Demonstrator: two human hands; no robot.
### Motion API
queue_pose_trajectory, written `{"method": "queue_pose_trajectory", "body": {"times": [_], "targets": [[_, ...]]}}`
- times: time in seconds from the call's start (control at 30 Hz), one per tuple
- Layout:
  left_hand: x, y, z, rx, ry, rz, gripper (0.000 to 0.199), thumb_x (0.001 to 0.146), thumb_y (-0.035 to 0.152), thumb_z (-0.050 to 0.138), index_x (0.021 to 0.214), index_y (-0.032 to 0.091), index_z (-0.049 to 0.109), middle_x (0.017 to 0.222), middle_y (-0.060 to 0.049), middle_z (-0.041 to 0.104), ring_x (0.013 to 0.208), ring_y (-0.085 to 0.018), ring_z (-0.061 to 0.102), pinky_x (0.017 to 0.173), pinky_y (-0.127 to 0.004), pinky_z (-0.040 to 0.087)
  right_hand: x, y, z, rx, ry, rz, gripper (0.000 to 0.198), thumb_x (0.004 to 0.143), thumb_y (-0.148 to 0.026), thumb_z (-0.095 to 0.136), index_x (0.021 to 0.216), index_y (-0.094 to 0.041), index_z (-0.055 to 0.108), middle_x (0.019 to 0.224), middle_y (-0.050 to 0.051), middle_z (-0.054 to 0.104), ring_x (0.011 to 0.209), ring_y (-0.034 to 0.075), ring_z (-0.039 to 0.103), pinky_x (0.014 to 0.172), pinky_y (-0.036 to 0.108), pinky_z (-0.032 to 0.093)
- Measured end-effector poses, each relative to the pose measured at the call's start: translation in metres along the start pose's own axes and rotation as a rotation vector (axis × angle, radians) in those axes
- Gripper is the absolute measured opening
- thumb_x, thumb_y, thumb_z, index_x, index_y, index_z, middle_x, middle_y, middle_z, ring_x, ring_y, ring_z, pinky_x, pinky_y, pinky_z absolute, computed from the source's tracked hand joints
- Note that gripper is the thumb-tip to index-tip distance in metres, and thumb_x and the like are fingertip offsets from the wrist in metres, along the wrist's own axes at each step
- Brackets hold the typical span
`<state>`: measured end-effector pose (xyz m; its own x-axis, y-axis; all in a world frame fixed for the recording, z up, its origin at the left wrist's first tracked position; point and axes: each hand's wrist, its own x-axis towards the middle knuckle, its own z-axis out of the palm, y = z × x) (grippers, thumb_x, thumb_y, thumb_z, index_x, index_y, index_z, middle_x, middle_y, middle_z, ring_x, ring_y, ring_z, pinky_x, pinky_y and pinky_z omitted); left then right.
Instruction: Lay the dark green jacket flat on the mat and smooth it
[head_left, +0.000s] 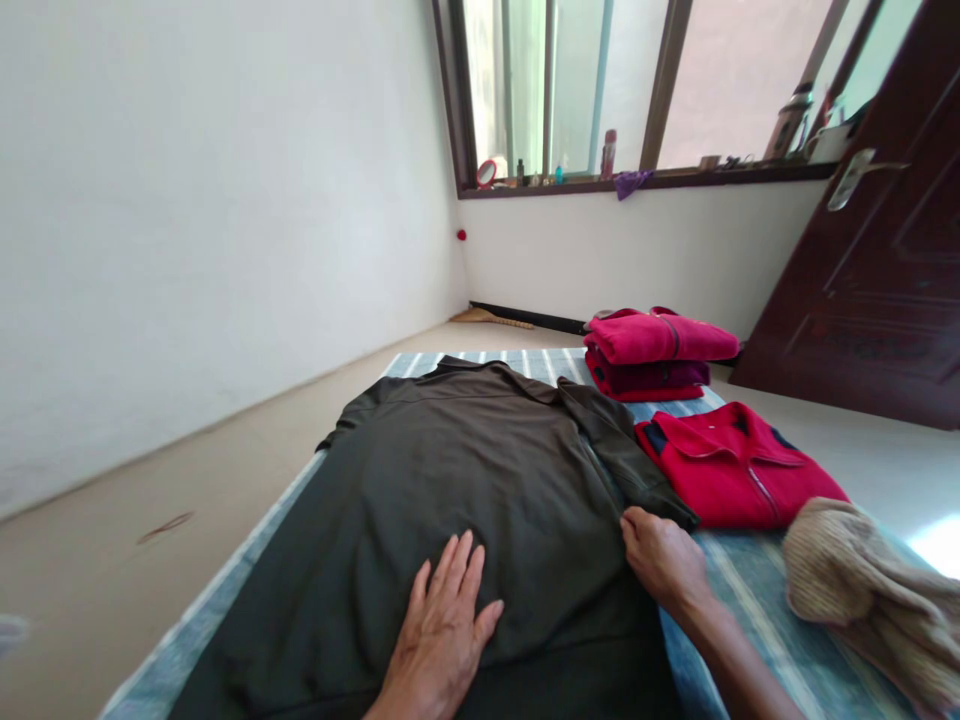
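Note:
A dark olive long-sleeved shirt (480, 470) lies spread out in front of me, its collar at the far end and its back apparently facing up. My left hand (446, 620) rests flat on the lower middle of the cloth, fingers stretched out. At the right side edge, just below the sleeve, my right hand (664, 555) is closed, pinching the shirt's edge. The right sleeve lies angled toward that hand. Part of the left sleeve shows at the far left; the rest is hidden.
Beneath is a blue striped sheet (739, 590). To the right lie a folded red jacket (739, 470), a crumpled beige knit garment (870, 590) and a stack of folded red clothes (652, 345). A white wall (225, 200) runs along the left; a brown door (870, 270) stands right.

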<state>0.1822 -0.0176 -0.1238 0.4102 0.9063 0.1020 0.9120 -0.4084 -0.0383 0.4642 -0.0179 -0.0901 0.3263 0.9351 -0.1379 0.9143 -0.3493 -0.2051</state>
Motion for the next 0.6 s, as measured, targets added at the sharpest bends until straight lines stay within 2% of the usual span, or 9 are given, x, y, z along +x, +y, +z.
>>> {"method": "queue_pose_trajectory", "body": {"times": [0.13,0.33,0.6], "targets": [[-0.001,0.000,0.003,-0.005,0.027,0.011,0.053,0.090,0.043,0.040,0.137,0.020,0.042,0.147,-0.006,0.035,0.135,-0.025,0.033,0.108,-0.049,0.031,0.009,-0.008,0.001,-0.084,0.038,-0.018,0.028,0.092,-0.031,0.036,0.093,-0.021,0.062,0.088,0.010,0.071,0.084,0.024,0.067,0.065,0.029,0.042],[-0.001,0.003,-0.001,-0.011,-0.009,-0.008,0.052,0.090,0.041,0.041,0.138,0.019,0.042,0.148,-0.006,0.032,0.136,-0.025,0.031,0.108,-0.049,0.030,0.020,-0.016,0.004,-0.091,0.048,-0.045,0.023,0.086,-0.018,0.041,0.085,-0.016,0.064,0.084,0.011,0.071,0.082,0.022,0.068,0.064,0.026,0.040],[-0.003,0.003,0.000,-0.027,0.007,0.001,0.052,0.089,0.039,0.044,0.137,0.021,0.042,0.148,-0.006,0.034,0.135,-0.025,0.031,0.109,-0.048,0.030,0.019,-0.010,0.005,-0.104,0.080,-0.048,0.027,0.090,-0.022,0.037,0.086,-0.019,0.064,0.083,0.011,0.071,0.081,0.023,0.068,0.064,0.027,0.041]]}}
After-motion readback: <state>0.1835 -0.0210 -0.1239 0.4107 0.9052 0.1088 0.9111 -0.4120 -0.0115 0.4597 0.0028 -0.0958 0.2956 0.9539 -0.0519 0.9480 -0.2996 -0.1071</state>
